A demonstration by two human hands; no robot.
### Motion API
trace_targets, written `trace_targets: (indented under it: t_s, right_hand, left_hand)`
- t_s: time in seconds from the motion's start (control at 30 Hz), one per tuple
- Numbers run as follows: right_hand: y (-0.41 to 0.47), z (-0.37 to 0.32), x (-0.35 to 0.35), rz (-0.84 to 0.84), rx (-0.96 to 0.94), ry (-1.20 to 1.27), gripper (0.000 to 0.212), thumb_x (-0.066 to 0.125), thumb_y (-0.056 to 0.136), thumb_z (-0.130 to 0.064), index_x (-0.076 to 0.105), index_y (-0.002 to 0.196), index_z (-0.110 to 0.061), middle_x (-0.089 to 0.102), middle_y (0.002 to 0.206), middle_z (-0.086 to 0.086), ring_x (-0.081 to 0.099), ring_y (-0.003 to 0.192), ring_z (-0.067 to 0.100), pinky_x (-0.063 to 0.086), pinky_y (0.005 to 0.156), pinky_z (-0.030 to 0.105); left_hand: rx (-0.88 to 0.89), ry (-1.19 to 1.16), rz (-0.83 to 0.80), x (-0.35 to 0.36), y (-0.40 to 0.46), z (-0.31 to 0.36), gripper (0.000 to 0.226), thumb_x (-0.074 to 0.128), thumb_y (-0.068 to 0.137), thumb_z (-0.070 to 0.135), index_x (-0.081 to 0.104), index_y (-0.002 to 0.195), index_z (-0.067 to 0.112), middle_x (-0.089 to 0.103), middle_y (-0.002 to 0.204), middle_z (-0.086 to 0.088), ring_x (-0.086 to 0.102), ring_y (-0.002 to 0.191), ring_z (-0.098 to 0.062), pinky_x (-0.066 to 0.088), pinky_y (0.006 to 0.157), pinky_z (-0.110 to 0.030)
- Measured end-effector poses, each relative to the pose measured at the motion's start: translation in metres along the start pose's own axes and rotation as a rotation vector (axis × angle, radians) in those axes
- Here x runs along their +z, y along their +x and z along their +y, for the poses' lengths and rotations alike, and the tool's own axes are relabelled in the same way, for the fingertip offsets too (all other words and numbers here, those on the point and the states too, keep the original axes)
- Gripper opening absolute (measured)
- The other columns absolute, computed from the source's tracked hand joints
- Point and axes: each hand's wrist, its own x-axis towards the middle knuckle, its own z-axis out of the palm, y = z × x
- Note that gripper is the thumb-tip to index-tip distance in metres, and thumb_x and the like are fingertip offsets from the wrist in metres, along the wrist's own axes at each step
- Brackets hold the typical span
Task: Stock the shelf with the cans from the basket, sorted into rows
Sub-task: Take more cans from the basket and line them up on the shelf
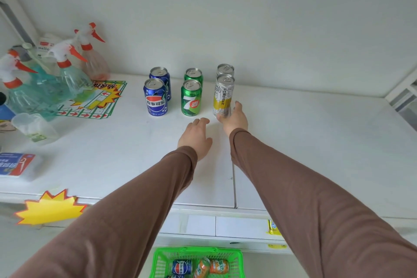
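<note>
In the head view, the right hand [233, 117] grasped the front yellow can [223, 96] on the shelf [304, 142], just right of the front green can [191, 97]. The left hand [195, 137] lay released before it. The basket [198, 262] sat below.

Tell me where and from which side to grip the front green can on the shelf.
Take the front green can around its mid-body, from the front, thumb on one side and fingers on the other. It stands upright, its sides are free towards the blue can and the yellow-and-white can, while a second green can stands close behind it.
</note>
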Motion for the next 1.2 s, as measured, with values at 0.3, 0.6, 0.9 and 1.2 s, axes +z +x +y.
trace_targets:
  t_s: [0.3,0.6,0.9,1.2]
  right_hand:
    - [-0.094,0.025,0.007,0.076,-0.201,-0.041,0.056,0.065,0.093,-0.025,0.044,0.144,-0.015,0.047,0.144,0.007,0.038,0.136,0.026,0.036,0.106,0.035]
    - [-0.232,0.038,0.03,0.217,-0.499,-0.254,0.043,0.062,0.092,-0.026,0.053,0.134,-0.022,0.043,0.151,-0.005,0.036,0.138,0.021,0.034,0.109,0.042]
    - [-0.353,0.13,0.098,0.112,-0.571,-0.37,0.038,0.059,0.092,-0.025,0.058,0.129,-0.019,0.049,0.144,-0.001,0.042,0.131,0.026,0.032,0.111,0.044]
    - [-0.39,0.283,0.18,-0.245,-0.35,-0.529,0.039,0.058,0.094,-0.023,0.054,0.132,-0.018,0.058,0.13,0.003,0.05,0.122,0.028,0.038,0.104,0.043]
  left_hand:
    - [0.025,-0.016,0.093,-0.007,-0.059,-0.012,0.058,0.058,0.084,0.016,0.039,0.14,0.015,0.043,0.138,-0.006,0.04,0.128,-0.026,0.04,0.103,-0.038]
    - [0.215,0.039,0.295,-0.015,-0.184,-0.043,0.055,0.061,0.08,0.018,0.047,0.133,0.012,0.045,0.137,-0.007,0.043,0.124,-0.029,0.04,0.102,-0.039]
    - [0.2,0.095,0.227,0.052,-0.327,-0.132,0.06,0.06,0.079,0.016,0.043,0.136,0.011,0.043,0.139,-0.009,0.041,0.125,-0.03,0.034,0.107,-0.04]
    - [-0.147,0.116,-0.1,0.184,-0.415,-0.226,0.065,0.059,0.08,0.015,0.037,0.141,0.01,0.043,0.138,-0.009,0.042,0.121,-0.03,0.037,0.104,-0.04]
